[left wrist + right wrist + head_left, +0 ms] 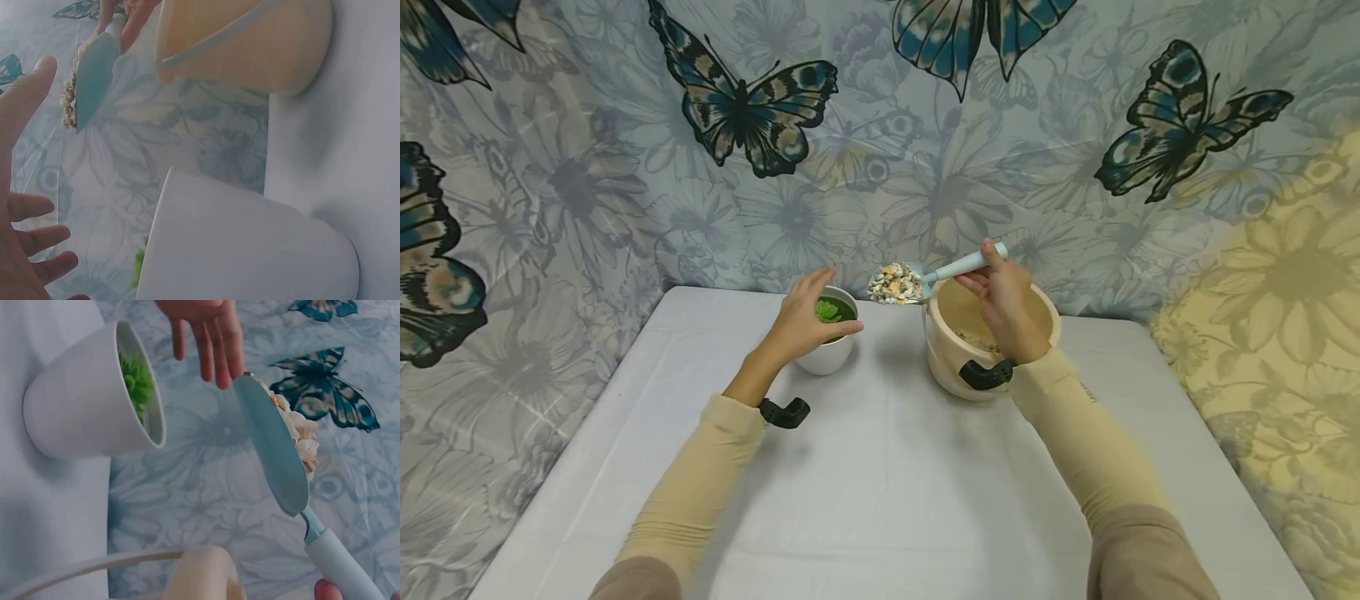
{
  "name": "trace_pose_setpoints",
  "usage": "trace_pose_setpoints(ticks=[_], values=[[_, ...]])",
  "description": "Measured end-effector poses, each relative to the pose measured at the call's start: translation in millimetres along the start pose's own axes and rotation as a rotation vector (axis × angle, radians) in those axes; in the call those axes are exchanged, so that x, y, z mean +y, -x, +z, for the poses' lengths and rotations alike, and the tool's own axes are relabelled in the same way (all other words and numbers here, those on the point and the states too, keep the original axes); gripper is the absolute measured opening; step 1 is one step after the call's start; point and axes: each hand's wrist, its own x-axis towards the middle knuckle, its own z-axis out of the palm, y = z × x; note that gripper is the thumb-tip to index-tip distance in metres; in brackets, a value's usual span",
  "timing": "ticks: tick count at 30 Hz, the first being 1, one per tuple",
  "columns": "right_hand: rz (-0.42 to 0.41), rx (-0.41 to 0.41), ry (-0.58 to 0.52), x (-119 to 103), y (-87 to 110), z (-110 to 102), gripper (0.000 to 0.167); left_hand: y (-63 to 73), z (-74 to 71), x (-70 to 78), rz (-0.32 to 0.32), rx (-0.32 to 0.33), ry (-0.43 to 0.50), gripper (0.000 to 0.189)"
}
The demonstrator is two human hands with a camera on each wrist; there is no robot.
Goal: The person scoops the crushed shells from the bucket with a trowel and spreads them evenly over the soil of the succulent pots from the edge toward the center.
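Note:
My right hand (1006, 302) grips the pale handle of a light blue trowel (275, 447), raised above the left rim of a cream bucket (946, 367). Small shells and pebbles (895, 284) are heaped on its blade, in mixed white, tan and yellow. Left of the bucket stands a white pot (826, 358) holding a green succulent (135, 384). My left hand (805, 321) hovers by the pot's rim with fingers spread and thumb apart, holding nothing. In the left wrist view its fingers (44, 240) are plainly apart from the pot.
A white cloth covers the table (880, 500), whose back edge meets a floral butterfly backdrop (865, 167). Some loose bits (973, 340) lie at the bottom of the bucket. Its handle (219, 36) hangs across its side. Each wrist wears a black camera mount (786, 413).

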Motion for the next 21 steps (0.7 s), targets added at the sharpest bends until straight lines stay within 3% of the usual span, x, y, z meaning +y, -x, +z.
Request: trace_pose_setpoints(ticks=[21], values=[[0.015, -0.026, 0.041, 27.5, -2.0, 24.8, 0.017, 6.6, -13.0, -33.6, -0.085, -0.033, 0.009, 0.108]])
